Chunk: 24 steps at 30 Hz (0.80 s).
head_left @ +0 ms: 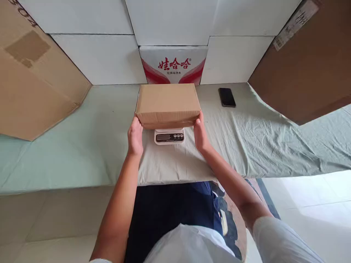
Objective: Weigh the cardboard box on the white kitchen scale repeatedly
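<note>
Both forearms reach forward, palms facing inward. Our left hand (135,138) and right hand (200,136) press the two short ends of the closed brown rectangular cardboard box (168,104), clamped between them. It sits over the small white digital scale (169,136) on the grey-green cloth-covered tabletop (90,138), long axis left-right, level.
</note>
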### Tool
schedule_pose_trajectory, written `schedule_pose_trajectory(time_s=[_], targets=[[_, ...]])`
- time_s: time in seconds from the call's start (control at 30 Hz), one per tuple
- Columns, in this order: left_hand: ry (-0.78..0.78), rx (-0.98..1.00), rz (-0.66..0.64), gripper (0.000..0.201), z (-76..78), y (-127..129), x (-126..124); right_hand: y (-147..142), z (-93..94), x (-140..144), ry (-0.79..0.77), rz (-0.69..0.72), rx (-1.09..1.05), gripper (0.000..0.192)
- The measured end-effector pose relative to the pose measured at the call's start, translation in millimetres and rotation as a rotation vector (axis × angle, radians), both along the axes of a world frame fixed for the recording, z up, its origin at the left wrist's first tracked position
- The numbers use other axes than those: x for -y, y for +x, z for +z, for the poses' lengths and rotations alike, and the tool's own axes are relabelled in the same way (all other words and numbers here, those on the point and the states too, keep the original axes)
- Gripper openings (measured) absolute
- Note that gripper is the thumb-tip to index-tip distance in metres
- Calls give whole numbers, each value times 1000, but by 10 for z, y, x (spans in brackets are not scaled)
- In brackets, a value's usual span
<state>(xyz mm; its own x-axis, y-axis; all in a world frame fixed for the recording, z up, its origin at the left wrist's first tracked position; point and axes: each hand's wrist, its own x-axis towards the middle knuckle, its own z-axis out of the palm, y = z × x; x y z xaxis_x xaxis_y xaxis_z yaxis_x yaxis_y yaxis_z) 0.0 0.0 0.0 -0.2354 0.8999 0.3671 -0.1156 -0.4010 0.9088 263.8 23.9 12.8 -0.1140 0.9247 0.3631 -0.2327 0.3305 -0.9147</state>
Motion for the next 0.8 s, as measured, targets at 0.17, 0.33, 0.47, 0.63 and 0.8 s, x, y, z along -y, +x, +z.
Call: schedule_pose_trajectory(time_s=[0.17,0.33,0.47,0.63,0.8], targets=[[3,2,6,94,-7,8,-4,8,-29,-21,-10,-15,50,82],[-8,-22,4,98,-40,-22,-19,6,-46,-44,-17,-24,55,83],[-3,-49,2,99,-69,-44,-31,4,-28,-36,-9,-10,35,82],[13,-66,2,96,-69,-42,-29,2,-20,-34,-36,-24,27,83],[19,-78,12,98,-68,-49,-28,-2,-32,-24,-36,-33,13,82]])
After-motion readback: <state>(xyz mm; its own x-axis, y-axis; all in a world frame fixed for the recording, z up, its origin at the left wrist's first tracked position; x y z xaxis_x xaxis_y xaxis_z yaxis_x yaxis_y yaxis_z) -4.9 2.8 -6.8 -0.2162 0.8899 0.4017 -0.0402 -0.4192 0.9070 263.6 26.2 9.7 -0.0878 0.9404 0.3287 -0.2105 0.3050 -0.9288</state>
